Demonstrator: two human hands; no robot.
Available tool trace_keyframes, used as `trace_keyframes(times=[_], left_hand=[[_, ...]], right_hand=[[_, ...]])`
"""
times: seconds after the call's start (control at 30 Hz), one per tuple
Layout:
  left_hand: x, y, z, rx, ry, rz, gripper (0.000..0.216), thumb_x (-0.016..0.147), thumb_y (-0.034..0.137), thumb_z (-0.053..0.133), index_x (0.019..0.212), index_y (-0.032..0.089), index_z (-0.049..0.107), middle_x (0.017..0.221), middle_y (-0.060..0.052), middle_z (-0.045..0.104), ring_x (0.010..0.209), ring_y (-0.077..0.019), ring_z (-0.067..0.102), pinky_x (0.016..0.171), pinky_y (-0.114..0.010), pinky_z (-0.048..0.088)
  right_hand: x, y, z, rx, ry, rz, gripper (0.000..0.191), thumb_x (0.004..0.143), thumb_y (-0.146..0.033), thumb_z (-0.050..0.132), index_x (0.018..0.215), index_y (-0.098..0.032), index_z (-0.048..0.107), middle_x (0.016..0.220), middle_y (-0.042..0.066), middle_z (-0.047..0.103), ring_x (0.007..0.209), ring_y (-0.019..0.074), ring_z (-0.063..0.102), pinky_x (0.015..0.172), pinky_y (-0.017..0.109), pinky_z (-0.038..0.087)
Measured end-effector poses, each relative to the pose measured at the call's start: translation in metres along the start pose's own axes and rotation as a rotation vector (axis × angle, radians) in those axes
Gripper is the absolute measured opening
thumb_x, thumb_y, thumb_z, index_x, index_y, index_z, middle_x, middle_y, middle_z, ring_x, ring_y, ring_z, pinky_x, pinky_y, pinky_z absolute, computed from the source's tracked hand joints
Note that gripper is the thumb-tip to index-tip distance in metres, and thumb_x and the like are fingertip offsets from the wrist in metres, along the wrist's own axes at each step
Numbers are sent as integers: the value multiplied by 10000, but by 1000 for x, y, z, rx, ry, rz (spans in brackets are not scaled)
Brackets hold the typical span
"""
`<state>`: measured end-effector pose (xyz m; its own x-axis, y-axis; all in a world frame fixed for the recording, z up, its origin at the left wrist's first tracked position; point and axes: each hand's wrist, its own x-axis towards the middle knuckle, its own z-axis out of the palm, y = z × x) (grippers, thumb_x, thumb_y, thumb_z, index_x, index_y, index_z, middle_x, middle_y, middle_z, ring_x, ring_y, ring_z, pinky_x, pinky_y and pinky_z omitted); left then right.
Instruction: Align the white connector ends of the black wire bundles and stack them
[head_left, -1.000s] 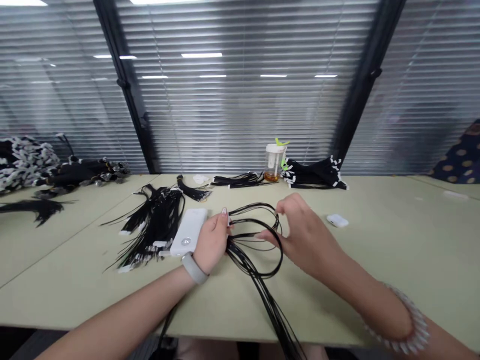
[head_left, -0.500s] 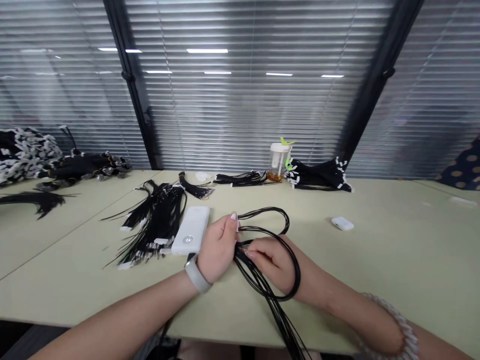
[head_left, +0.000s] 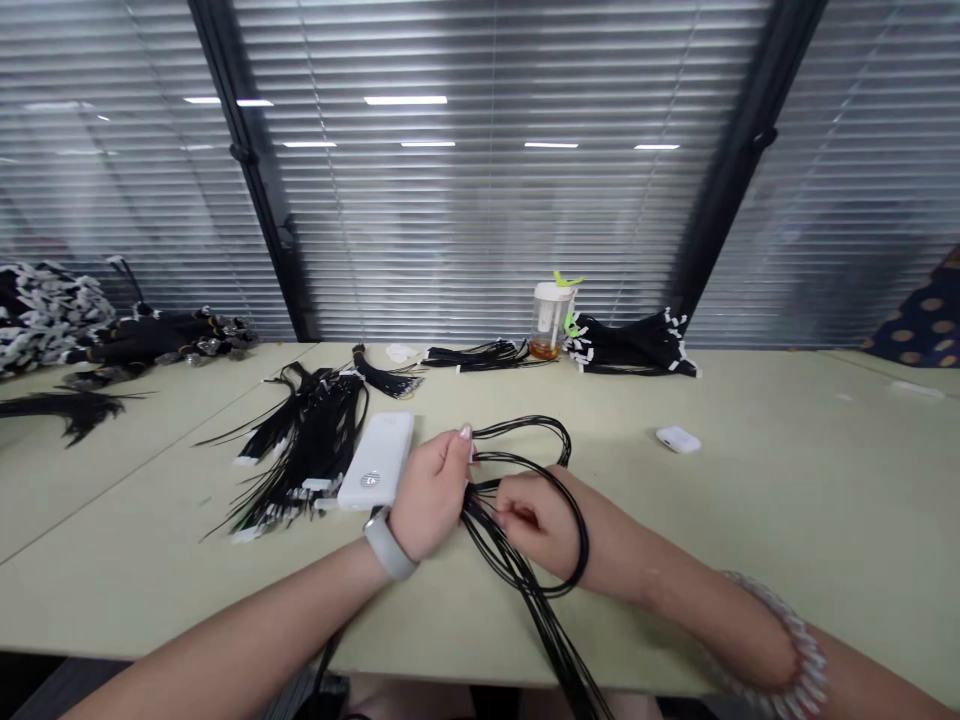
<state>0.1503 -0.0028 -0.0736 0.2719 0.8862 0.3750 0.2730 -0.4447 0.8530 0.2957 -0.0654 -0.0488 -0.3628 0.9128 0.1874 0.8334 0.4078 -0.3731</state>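
Observation:
My left hand (head_left: 433, 492) is closed around a bundle of thin black cables (head_left: 541, 625), its thumb pressed on top near a small bit of white. From this grip two loops of cable spread to the right, and the loose strands hang down over the table's front edge. My right hand (head_left: 541, 525) is inside the nearer loop, which passes over its back and wrist. Its fingers are curled in beside the bundle, right of the left hand. What its fingertips pinch, if anything, is hidden.
A white power bank (head_left: 377, 462) lies left of my left hand, beside a pile of black cables (head_left: 315, 440). Farther back stand a cup (head_left: 547, 325) and another cable bundle (head_left: 630, 345). A small white case (head_left: 679, 440) lies to the right, and more cables (head_left: 161, 335) at far left.
My right hand's fingers have curled in more tightly, and its fingertips are now less visible. The left hand keeps its grip on the cables. The whole view has shifted slightly.

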Motion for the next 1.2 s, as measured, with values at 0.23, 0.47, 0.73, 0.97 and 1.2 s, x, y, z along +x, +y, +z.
trace_keyframes(times=[0.23, 0.47, 0.73, 0.97, 1.2], left_hand=[[7, -4, -3, -73, 12, -131, 442, 826, 546, 308, 631, 176, 452, 471, 41, 397, 390, -125, 467, 341, -215, 334], [4, -4, 2, -45, -57, -114, 448, 826, 541, 322, 621, 167, 458, 469, 38, 416, 403, -114, 467, 383, -214, 349], [2, 0, -5, -118, -115, -81, 440, 831, 514, 342, 597, 157, 452, 507, 27, 429, 454, -96, 408, 430, -209, 334], [2, 4, -5, -164, -126, -108, 425, 845, 480, 323, 571, 171, 424, 467, 39, 398, 428, -96, 375, 432, -219, 321], [2, 4, -6, -149, -130, -95, 426, 844, 478, 324, 565, 172, 425, 483, 34, 400, 451, -101, 371, 450, -226, 318]], right_hand=[[-6, 31, -43, -404, 505, 193, 148, 734, -189, 499, 671, -201, 632, 523, 0, 570, 495, 128, 485, 482, 252, 324], [-1, 31, -41, 589, 938, -19, 246, 847, -290, 452, 1041, -211, 582, 960, 51, 609, 815, 139, 595, 669, 282, 501], [8, 30, -19, 589, 374, 114, 193, 809, -233, 497, 956, -179, 610, 725, 4, 605, 624, 98, 577, 584, 235, 467], [6, 20, -12, 226, 469, -63, 103, 778, -189, 566, 684, -170, 605, 638, -33, 570, 562, 56, 470, 529, 195, 348], [6, 21, -13, 132, 481, -151, 114, 796, -170, 550, 692, -156, 593, 633, -21, 556, 568, 59, 460, 540, 189, 333]])
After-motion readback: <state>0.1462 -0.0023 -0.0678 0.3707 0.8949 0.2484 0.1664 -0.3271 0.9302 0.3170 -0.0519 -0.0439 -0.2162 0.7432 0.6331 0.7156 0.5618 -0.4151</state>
